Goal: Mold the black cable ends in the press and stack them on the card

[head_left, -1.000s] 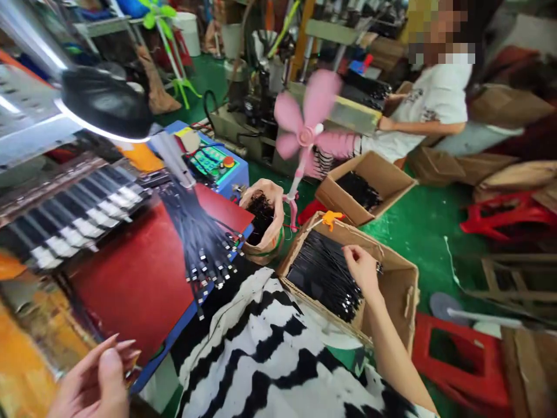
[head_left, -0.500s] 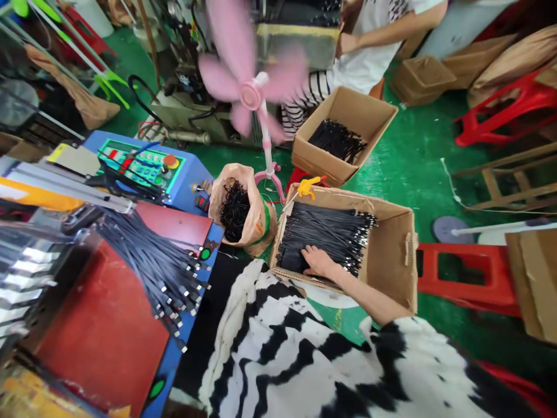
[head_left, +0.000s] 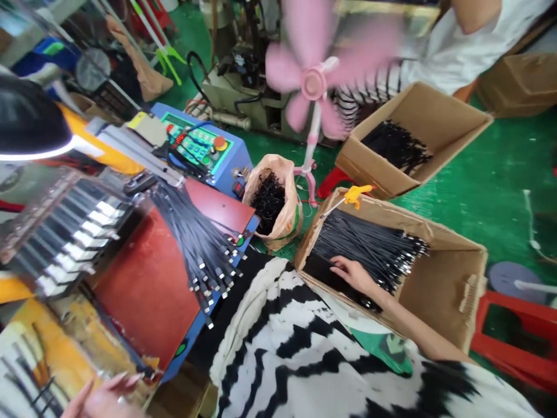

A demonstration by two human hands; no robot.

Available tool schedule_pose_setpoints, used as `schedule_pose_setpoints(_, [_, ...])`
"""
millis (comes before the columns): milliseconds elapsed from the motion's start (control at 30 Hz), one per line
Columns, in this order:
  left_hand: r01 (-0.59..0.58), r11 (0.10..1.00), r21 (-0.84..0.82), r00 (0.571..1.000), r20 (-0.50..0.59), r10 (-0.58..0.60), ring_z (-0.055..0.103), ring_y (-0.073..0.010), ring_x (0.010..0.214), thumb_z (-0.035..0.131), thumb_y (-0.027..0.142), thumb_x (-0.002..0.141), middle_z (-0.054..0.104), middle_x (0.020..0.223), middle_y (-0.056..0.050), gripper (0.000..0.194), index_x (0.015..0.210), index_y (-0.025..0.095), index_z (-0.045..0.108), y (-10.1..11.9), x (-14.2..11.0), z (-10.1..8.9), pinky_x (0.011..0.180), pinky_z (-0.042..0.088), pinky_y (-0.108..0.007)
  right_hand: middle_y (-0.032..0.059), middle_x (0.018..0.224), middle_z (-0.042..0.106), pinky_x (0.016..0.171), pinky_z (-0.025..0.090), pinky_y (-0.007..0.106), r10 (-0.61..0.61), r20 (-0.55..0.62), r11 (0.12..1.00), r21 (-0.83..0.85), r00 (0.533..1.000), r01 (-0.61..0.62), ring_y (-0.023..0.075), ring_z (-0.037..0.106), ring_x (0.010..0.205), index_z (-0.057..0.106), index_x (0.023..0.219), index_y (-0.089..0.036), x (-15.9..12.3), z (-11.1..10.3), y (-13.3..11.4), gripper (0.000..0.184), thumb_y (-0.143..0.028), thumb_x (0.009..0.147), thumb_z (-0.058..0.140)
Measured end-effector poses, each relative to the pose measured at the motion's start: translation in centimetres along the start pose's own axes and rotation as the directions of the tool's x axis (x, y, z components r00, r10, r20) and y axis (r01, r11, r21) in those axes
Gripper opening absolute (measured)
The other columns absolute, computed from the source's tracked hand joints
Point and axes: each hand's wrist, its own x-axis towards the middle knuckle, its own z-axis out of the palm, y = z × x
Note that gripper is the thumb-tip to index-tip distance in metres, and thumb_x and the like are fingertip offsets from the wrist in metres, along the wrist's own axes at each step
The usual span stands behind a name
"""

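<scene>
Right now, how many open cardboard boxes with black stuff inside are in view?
2: the near box, under the right hand, and the far box, beside the pink fan. The brown box at upper right doesn't show its contents, so may add one.

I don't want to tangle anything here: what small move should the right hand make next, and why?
Perhaps press the right hand lightly onto the black cables in the carton: its fingers curl over their near side, no clear grip shows, and most lie side by side, tips toward the bare end, so light pressure should keep them aligned.
</scene>
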Motion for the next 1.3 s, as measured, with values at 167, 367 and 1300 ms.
schedule_pose_setpoints(167, [0.029, 0.965, -0.259, 0.893, -0.428, -0.141, 0.065, -0.0181, 0.053, 0.07, 0.034, 0.086, 0.07, 0.07, 0.003, 0.017, 0.098, 0.021, 0.069, 1.9, 0.4, 1.4, 0.056, 0.061, -0.035, 0.0026, 0.072, 0.069, 0.059, 0.053, 0.034, 0.098, -0.358, 0.964, 0.267, 0.929, 0.002, 0.0205, 0.065, 0.062, 0.067, 0.1, -0.023, -0.9, -3.7, -2.3, 0.066, -0.087, 0.087, 0.056])
schedule_pose_setpoints(367, [0.046, 0.85, -0.525, 0.999, 0.025, -0.039, 0.065, -0.0125, 0.055, 0.069, 0.044, 0.098, 0.071, 0.07, 0.002, 0.025, 0.102, 0.019, 0.072, 5.8, -2.0, 6.0, 0.057, 0.056, -0.024, 0.0007, 0.066, 0.065, 0.049, 0.043, 0.03, 0.26, -0.364, 0.78, 0.625, 0.894, 0.028, 0.0172, 0.054, 0.053, 0.073, 0.091, -0.026, -1.0, -4.2, -10.6, 0.055, -0.073, 0.068, 0.089])
schedule_pose_setpoints(1300, [0.524, 0.506, -0.685, 0.845, 0.345, -0.408, 0.05, -0.0127, 0.05, 0.061, 0.085, 0.091, 0.065, 0.068, 0.001, 0.067, 0.108, 0.021, 0.072, 8.2, -4.6, 6.5, 0.042, 0.04, -0.023, 0.0067, 0.178, 0.035, 0.093, 0.068, 0.039, -0.449, 0.451, 0.776, 0.626, 0.771, 0.085, 0.0328, 0.064, 0.139, 0.027, 0.174, -0.04, -4.5, 2.7, -26.7, 0.087, -0.051, 0.1, 0.072])
